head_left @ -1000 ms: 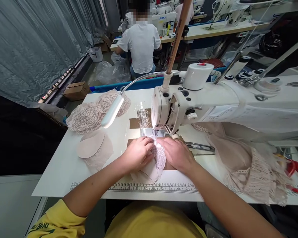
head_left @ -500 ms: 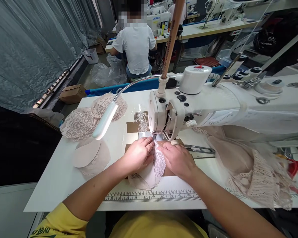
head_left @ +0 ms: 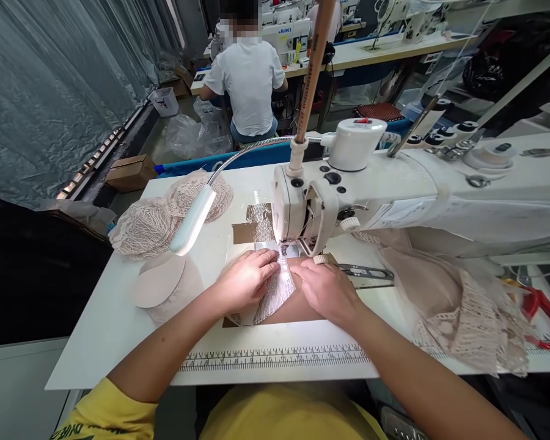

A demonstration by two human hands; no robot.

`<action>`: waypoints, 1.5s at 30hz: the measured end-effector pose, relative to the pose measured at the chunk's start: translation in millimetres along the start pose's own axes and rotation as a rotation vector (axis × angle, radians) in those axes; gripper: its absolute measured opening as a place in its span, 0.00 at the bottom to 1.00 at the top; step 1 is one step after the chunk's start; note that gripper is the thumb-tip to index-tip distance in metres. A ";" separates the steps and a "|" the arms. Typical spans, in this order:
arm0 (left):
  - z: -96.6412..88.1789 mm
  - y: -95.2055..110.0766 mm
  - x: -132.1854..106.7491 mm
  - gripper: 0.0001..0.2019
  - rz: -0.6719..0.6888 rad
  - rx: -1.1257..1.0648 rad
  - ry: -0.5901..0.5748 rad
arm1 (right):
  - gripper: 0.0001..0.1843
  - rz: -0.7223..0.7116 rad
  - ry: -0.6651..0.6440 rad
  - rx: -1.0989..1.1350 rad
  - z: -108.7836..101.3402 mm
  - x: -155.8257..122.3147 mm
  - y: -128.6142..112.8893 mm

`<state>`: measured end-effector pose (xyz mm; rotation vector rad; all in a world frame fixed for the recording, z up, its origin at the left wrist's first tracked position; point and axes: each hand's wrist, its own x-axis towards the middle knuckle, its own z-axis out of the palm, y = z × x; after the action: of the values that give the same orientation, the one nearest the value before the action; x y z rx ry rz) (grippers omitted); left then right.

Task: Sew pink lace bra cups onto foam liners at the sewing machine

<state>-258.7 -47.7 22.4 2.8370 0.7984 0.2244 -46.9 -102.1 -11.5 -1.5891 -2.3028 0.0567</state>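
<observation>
My left hand (head_left: 245,278) lies flat on a pale lace-covered cup piece (head_left: 270,296), fingers stretched toward the needle. My right hand (head_left: 327,287) presses flat beside it on the right, fingertips at the piece's edge just in front of the presser foot (head_left: 288,250). The piece sits under the head of a white sewing machine (head_left: 394,189), lit by a gooseneck lamp (head_left: 193,220). Both hands rest on the fabric and grip nothing.
Stacked lace cups (head_left: 165,217) and plain beige cups (head_left: 160,284) lie at the left of the white table (head_left: 110,324). Thread snips (head_left: 364,273) lie right of my hand, a heap of beige lace fabric (head_left: 462,311) and red-handled scissors (head_left: 547,318) farther right. A person in a white shirt (head_left: 250,76) sits ahead.
The cup piece has fed away from me under the foot, so less of it shows near the ruler. Both hands slid forward and slightly left with it.
</observation>
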 end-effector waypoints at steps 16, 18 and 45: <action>8.0 9.5 -14.3 0.09 -0.147 -0.203 0.154 | 0.17 -0.027 -0.075 0.280 -15.0 -2.8 -4.4; 6.9 7.2 -16.1 0.08 -0.130 -0.228 0.147 | 0.17 -0.132 -0.155 0.224 -18.2 -7.4 -7.1; 16.2 13.3 -17.3 0.15 0.174 0.079 0.044 | 0.22 -0.140 -0.102 0.182 -22.1 -32.3 -12.0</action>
<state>-263.5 -70.2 7.9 2.9886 0.5801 0.2872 -40.9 -139.6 3.7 -1.3621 -2.4024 0.3099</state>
